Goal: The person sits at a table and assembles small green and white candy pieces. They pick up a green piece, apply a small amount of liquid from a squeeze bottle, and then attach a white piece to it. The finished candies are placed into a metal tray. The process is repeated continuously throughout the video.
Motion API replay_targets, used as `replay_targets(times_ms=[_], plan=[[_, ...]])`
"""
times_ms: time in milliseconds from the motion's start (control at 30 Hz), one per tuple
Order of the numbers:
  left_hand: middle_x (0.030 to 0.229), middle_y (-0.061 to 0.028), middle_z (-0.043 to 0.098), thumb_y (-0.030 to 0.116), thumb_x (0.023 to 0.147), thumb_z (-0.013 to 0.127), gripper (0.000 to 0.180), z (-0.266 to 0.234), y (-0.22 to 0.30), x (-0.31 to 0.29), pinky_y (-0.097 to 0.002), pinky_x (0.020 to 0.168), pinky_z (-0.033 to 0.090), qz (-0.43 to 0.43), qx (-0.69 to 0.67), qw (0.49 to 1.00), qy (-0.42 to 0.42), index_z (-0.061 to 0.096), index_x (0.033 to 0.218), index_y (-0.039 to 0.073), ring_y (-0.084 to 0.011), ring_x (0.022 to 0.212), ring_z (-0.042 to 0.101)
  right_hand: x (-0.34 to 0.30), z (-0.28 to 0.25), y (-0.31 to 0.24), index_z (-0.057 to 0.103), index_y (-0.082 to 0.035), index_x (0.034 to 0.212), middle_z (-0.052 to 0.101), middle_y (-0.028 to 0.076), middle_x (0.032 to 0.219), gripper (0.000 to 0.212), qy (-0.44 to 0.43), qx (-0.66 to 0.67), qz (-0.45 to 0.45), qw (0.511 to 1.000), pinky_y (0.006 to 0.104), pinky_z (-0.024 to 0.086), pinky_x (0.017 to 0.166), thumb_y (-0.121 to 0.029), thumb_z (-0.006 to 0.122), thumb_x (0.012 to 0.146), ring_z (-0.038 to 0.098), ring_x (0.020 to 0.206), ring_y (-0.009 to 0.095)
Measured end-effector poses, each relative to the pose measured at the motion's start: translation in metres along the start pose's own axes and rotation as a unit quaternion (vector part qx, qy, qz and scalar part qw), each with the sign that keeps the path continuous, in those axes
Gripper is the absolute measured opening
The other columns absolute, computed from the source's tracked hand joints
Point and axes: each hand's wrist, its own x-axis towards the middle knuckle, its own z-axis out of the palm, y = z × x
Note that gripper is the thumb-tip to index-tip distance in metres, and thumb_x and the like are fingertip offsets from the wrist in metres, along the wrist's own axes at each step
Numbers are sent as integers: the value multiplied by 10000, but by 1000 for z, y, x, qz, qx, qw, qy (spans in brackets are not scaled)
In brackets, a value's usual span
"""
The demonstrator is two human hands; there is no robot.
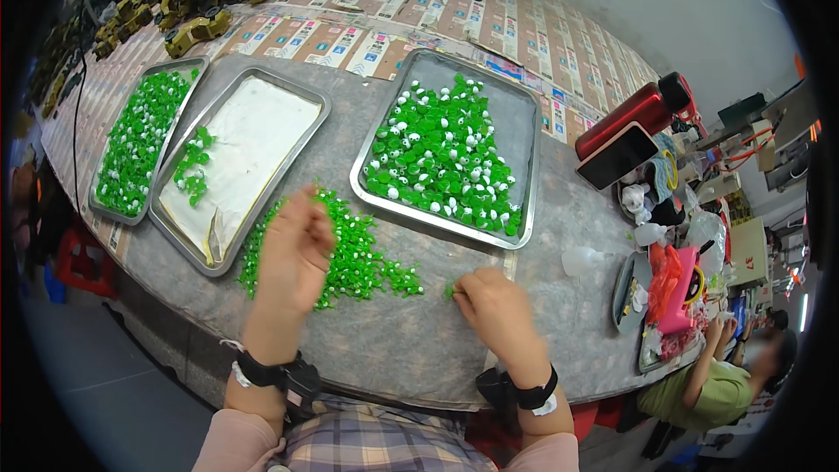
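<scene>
My left hand [300, 243] hovers over a loose pile of small bright green plastic pieces [354, 253] on the table. Its fingers are curled but smeared by motion, so what they hold, if anything, does not show. Right of the pile, my right hand [491, 304] is close to the tabletop, with thumb and fingers pinched on a small green plastic piece [451, 290]. Beyond the pile, a metal tray [214, 253] lined with white cloth carries a few green-and-white pieces [192, 166]. A larger metal tray [437, 217] holds many round white pieces with green parts.
Another filled metal tray [131, 217] stands at the far left. A red bottle [620, 121], a phone [617, 156] and a small white bottle [580, 260] are on the right. Yellow toy vehicles [197, 31] are heaped at the back left. A person in green [717, 393] sits at right.
</scene>
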Motion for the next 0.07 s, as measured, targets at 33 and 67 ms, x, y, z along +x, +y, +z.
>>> replay_targets(times_ms=[33, 67], plan=[[777, -26, 519, 160, 814, 505, 308, 5, -14, -6, -184, 588, 479, -25, 62, 998, -14, 437, 1070, 3, -81, 656, 516, -1, 3, -1, 530, -59, 696, 497, 85, 623, 78, -3, -9, 0, 1000, 342, 413, 519, -94, 588, 657, 509, 607, 258], [777, -26, 519, 160, 814, 505, 308, 4, -15, -6, -184, 588, 479, -27, 60, 998, -14, 437, 1070, 3, -81, 656, 516, -2, 5, -1, 524, -63, 697, 489, 83, 619, 80, -5, -19, 0, 1000, 342, 415, 527, -96, 585, 659, 509, 605, 255]])
